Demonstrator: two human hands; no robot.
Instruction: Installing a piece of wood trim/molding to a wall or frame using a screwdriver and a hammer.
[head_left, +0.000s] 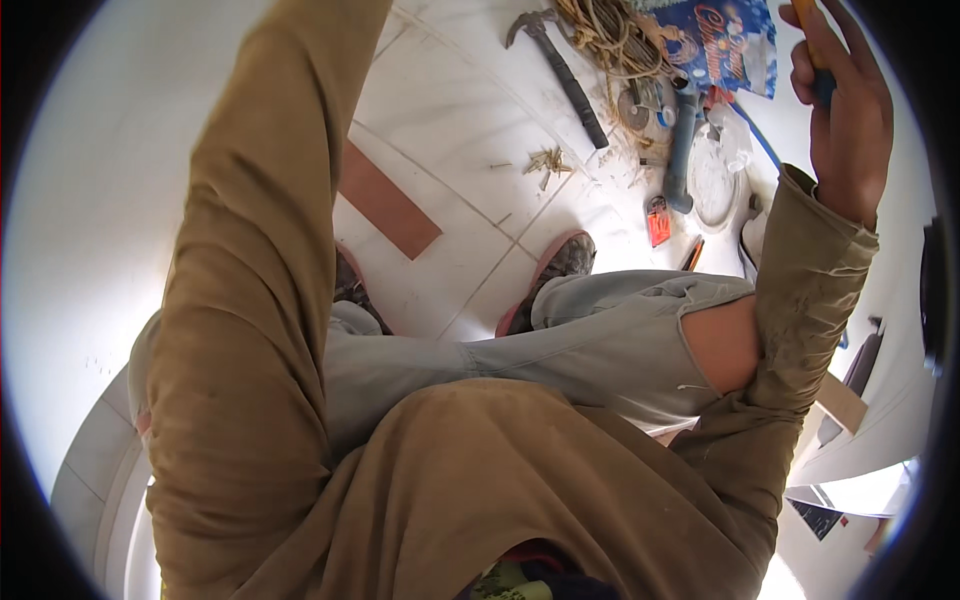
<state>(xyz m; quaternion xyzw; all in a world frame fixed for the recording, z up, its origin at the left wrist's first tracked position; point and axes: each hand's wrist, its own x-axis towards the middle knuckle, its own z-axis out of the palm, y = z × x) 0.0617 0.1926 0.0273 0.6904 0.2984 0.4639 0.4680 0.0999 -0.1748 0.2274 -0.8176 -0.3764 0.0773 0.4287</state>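
At the upper right my raised right hand [852, 130] is closed around a tool handle [823, 86] with orange-yellow and dark blue parts. Its working end is cut off by the picture's edge, so I cannot tell its kind. My left arm [255, 230] stretches up and forward in a brown sleeve, and the hand lies beyond the top edge. On the tiled floor between the arms rest a claw hammer [568, 85] with a black grip and a small heap of screws or nails [548, 162]. A flat reddish-brown strip [388, 203] lies beside my left sleeve.
Coiled rope [620, 40], a blue printed bag [722, 45], a grey-blue power tool [682, 150], a dusty round white container [714, 185] and a small red-and-black item [658, 222] crowd the floor at right. My shoes [562, 262] stand near the heap. White walls rise on both sides.
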